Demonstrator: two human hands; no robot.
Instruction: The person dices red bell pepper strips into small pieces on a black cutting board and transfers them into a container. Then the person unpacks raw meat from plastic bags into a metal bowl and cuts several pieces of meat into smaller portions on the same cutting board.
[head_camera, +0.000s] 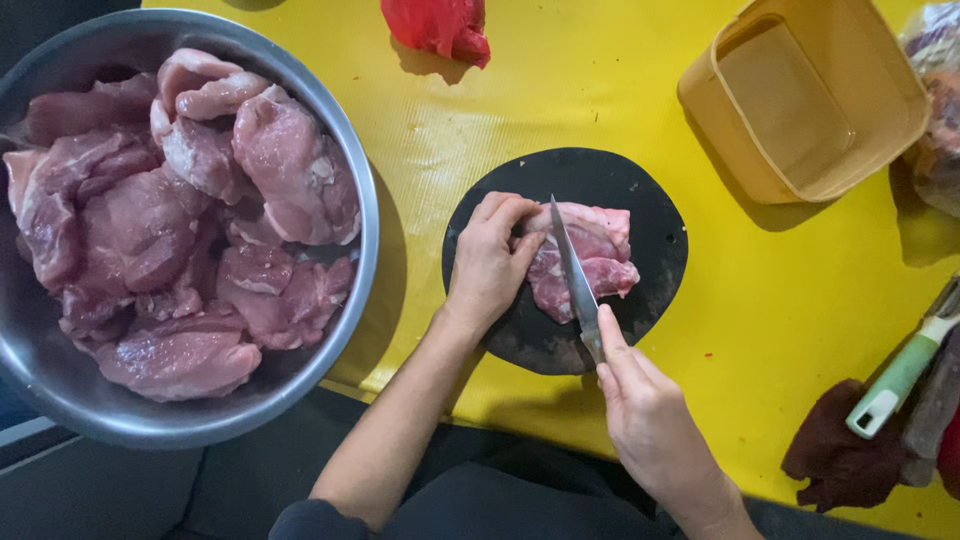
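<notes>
A piece of raw pink meat (590, 260) lies on a round black cutting board (640, 190) on the yellow table. My left hand (488, 265) presses down on the meat's left side, fingers curled over it. My right hand (650, 420) grips the handle of a knife (573, 272), index finger along its spine. The blade lies across the meat, tip pointing away from me, just right of my left fingers.
A large steel bowl (368, 190) piled with raw meat chunks stands at the left. A tan plastic tub (870, 60) holding water sits at the back right. A red bag (440, 25) lies at the back. A brown cloth (835, 455) and a green-handled tool (905, 375) lie at the right.
</notes>
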